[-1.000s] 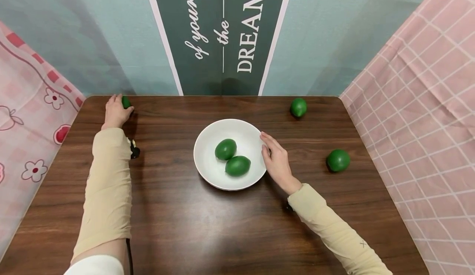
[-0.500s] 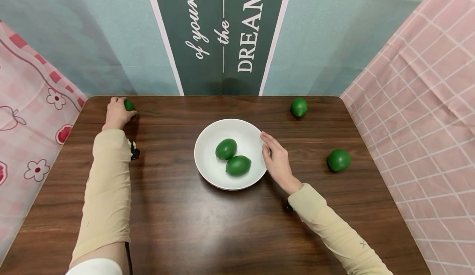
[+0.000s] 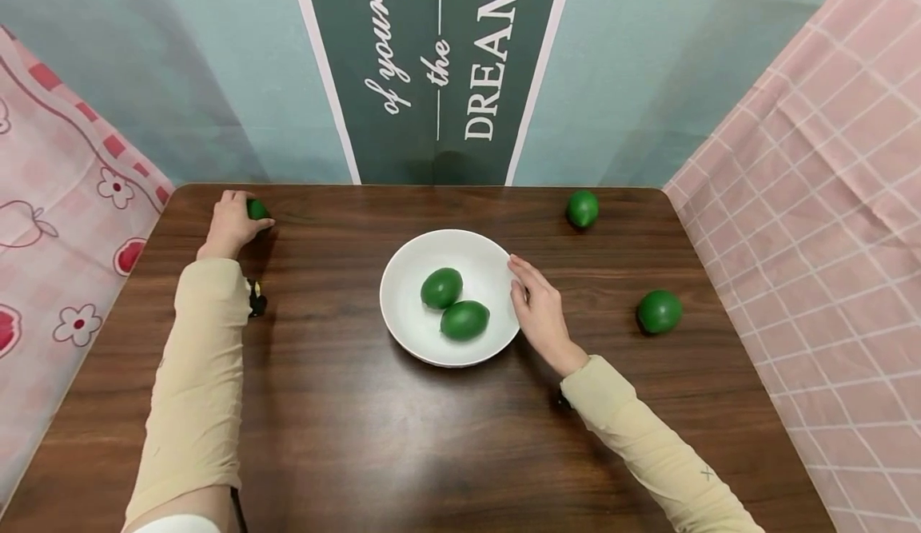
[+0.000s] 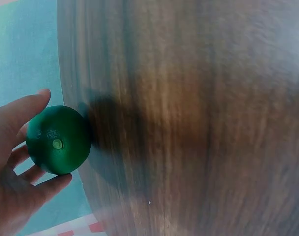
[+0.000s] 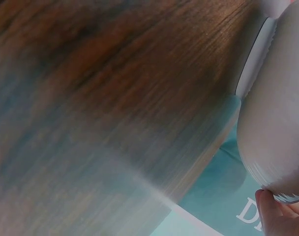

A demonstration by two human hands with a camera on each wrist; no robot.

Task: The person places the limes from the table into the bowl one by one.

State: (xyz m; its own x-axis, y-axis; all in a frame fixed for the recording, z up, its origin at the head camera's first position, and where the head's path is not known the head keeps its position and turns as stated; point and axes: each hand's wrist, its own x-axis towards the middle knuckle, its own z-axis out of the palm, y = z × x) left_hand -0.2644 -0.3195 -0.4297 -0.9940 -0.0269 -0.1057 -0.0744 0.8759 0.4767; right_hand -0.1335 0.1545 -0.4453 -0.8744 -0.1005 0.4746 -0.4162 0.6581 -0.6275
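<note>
At the table's far left corner my left hand (image 3: pixel 233 221) holds a green lime (image 3: pixel 257 209), thumb on one side and fingers on the other. The left wrist view shows this lime's pale stem end facing the camera; whether it touches the table I cannot tell. Two more limes, an upper one (image 3: pixel 442 288) and a lower one (image 3: pixel 464 320), lie side by side in a white bowl (image 3: pixel 403 329) mid-table. On the bowl's right rim rests my right hand (image 3: pixel 543 313), its fingers fairly straight. In the right wrist view, fingertips (image 5: pixel 267 204) touch the rim.
Two loose limes lie on the right of the brown wooden table (image 3: pixel 345 453), one near the back edge (image 3: pixel 583 209) and one nearer (image 3: pixel 659 312). A blue-green cloth (image 3: pixel 626 77) hangs behind; pink cloths (image 3: pixel 806 221) flank both sides.
My left hand has shifted slightly right and toward me, and the lime in it has moved the same way. The right hand stays on the bowl, which keeps its place.
</note>
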